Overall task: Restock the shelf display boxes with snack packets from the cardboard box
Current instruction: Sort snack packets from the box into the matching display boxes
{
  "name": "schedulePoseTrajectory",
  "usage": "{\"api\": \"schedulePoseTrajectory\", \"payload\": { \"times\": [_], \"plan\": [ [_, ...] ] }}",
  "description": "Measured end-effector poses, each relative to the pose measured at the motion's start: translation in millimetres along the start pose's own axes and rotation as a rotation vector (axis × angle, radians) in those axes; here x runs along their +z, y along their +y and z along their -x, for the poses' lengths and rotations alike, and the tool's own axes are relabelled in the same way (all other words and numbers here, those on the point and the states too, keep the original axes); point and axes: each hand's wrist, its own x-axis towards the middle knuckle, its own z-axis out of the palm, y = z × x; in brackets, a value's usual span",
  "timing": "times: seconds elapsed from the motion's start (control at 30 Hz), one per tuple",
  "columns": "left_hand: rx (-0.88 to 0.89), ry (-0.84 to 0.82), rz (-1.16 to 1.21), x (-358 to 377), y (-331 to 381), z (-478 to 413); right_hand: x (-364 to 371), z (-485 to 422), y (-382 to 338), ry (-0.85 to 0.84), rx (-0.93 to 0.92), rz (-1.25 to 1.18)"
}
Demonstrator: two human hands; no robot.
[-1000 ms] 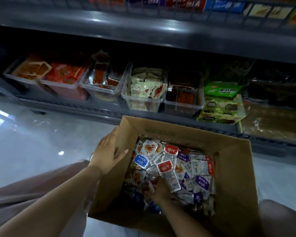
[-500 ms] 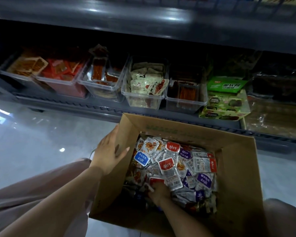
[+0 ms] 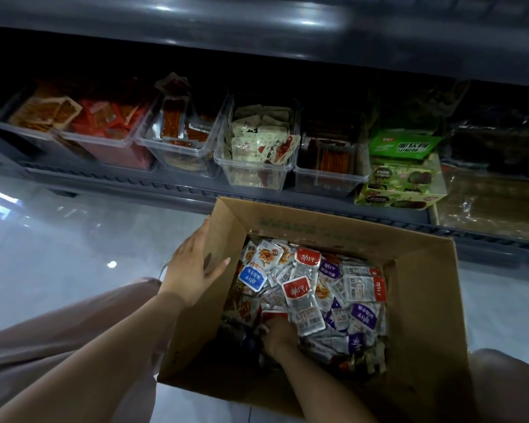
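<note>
Snack packets [image 3: 300,296] sat heaped in the cardboard box [image 3: 425,300] at 6 o'clock. None had come out in the last second, so no restocking yet. Right hand [image 3: 280,332] stayed burrowed among them, its grip hidden, possibly closing on one. Left hand [image 3: 190,270] lay spread on the 9 o'clock wall. Display boxes [image 3: 257,157] waited at 12.

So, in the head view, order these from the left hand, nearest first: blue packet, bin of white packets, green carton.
1. Blue packet, in the box beside the left hand.
2. Bin of white packets, shelf ahead.
3. Green carton, shelf far right.
</note>
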Motion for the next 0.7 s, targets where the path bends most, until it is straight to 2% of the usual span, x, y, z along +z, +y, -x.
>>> {"api": "schedulePoseTrajectory", "payload": {
  "times": [0.2,0.27,0.37,0.7],
  "plan": [
    [0.0,-0.006,0.0,-1,1,0,-71,2,41,-0.129,-0.059,-0.151],
    [-0.001,-0.008,0.003,-2,2,0,-102,4,56,-0.124,-0.056,-0.186],
    [-0.01,-0.014,0.008,-2,3,1,-133,0,63,-0.052,-0.012,-0.369],
    [-0.034,0.005,0.031,1,0,-1,-105,-43,-36,0.112,0.115,-0.866]
  ]
}}
